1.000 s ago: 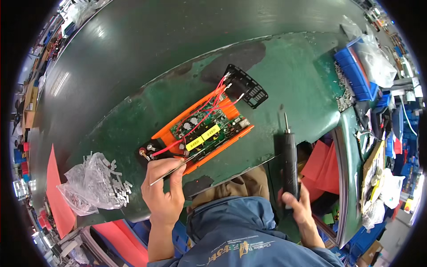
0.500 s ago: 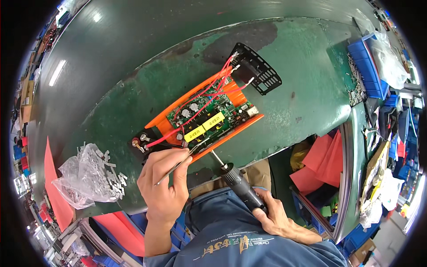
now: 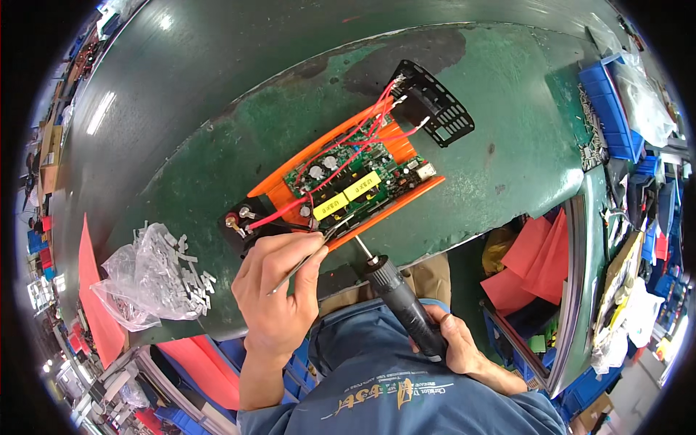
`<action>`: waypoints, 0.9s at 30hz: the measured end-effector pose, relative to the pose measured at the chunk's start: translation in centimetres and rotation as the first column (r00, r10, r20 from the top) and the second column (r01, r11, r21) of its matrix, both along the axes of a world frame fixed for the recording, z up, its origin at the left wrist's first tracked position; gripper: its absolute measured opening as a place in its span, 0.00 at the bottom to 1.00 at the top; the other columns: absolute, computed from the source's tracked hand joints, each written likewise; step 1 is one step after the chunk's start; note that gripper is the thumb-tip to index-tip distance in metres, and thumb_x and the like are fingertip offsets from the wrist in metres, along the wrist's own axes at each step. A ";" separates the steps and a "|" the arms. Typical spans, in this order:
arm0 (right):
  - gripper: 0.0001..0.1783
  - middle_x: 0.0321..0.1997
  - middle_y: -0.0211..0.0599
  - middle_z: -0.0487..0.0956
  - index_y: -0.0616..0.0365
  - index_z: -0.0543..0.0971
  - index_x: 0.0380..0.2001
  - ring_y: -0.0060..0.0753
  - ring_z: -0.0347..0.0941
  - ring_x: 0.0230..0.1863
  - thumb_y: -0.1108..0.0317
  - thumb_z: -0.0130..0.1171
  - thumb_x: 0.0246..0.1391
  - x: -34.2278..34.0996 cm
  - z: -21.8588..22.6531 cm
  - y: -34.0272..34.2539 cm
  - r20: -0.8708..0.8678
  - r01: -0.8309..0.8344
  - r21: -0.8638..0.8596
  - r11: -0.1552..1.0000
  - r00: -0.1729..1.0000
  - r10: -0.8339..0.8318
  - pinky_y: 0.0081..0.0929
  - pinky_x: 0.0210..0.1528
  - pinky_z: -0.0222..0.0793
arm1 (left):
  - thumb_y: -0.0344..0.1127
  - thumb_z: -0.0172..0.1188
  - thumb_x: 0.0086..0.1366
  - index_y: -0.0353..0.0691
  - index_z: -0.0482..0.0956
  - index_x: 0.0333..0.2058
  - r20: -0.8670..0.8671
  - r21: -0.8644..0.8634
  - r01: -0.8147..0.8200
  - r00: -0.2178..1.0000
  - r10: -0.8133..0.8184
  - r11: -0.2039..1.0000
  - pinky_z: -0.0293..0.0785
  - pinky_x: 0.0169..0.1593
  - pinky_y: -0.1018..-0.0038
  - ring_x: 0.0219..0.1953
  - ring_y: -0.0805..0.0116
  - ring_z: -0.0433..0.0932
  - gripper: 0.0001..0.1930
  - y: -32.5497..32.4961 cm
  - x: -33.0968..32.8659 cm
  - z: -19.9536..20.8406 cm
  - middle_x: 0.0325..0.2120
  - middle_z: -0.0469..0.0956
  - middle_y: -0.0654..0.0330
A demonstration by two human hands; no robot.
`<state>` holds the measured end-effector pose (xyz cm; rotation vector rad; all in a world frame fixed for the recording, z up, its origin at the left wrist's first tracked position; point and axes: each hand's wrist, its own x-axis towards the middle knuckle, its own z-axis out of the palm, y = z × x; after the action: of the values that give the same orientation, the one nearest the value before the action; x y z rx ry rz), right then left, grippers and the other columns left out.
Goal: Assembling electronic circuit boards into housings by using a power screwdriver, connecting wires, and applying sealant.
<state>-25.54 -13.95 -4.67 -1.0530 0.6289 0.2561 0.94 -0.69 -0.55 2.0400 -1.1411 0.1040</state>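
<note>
**On the green surface, two tools meet at one orange case**

Near the middle of the green surface (image 3: 507, 167) lies the orange case (image 3: 395, 212), without cover, with a circuit board (image 3: 373, 156) inside it. The two hands are apart from each other, and each one is closed on a tool. The left hand (image 3: 279, 293) pinches a thin metal tool (image 3: 339, 228), whose tip reaches over the near wall of the case, beside the yellow blocks (image 3: 331, 206). The right hand (image 3: 460, 344) is wrapped around the rear of a black screwdriver (image 3: 399, 290). Its shaft points at the outer side of the same wall; whether the tip sits in a screw, I cannot tell.

From here, some things could go wrong, in my judgement. If the screwdriver is held at a wrong angle, its tip could slip and scratch the wall, or run toward the left fingers, which are near. If the pinch becomes weak, the metal tool could fall on the board and damage a small part. A strong push from the near side could also make the case slide, because I see no clamp on it. Then the red wires (image 3: 279, 214) could be pulled, since they reach to the loose black end plate (image 3: 446, 123) at the far end. Well apart, at left, lies a plastic bag (image 3: 148, 268) with small pale pieces (image 3: 196, 283).
</note>
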 end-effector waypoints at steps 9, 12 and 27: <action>0.53 0.32 0.38 0.80 0.69 0.70 0.61 0.23 0.74 0.29 0.24 0.31 0.66 0.6 0.1 -0.5 -0.042 -0.015 0.236 0.972 0.999 0.026 0.21 0.33 0.66 | 0.22 0.70 0.59 0.38 0.78 0.42 0.022 -0.011 0.004 1.000 -0.004 1.000 0.78 0.36 0.69 0.34 0.61 0.84 0.14 -0.1 0.1 -0.1 0.35 0.85 0.59; 0.55 0.30 0.38 0.80 0.68 0.69 0.63 0.23 0.73 0.28 0.22 0.32 0.64 0.3 -0.3 -0.5 -0.071 0.001 0.396 0.918 0.997 0.029 0.20 0.31 0.65 | 0.23 0.71 0.59 0.38 0.79 0.42 0.012 -0.010 0.003 1.000 -0.002 1.000 0.78 0.36 0.70 0.34 0.61 0.84 0.13 0.0 0.2 -0.3 0.35 0.85 0.58; 0.34 0.39 0.33 0.78 0.65 0.67 0.62 0.19 0.70 0.37 0.50 0.61 0.64 1.2 2.0 -0.6 -0.148 -0.091 0.024 0.996 0.985 0.094 0.19 0.38 0.64 | 0.25 0.73 0.50 0.39 0.84 0.46 0.056 0.306 0.058 0.995 -0.079 0.950 0.71 0.30 0.70 0.31 0.63 0.74 0.22 -0.2 0.1 2.0 0.35 0.78 0.62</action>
<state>-24.38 -14.57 -2.68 -1.0541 0.7113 0.4233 1.02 -0.93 1.41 2.2767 -1.3364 -0.0413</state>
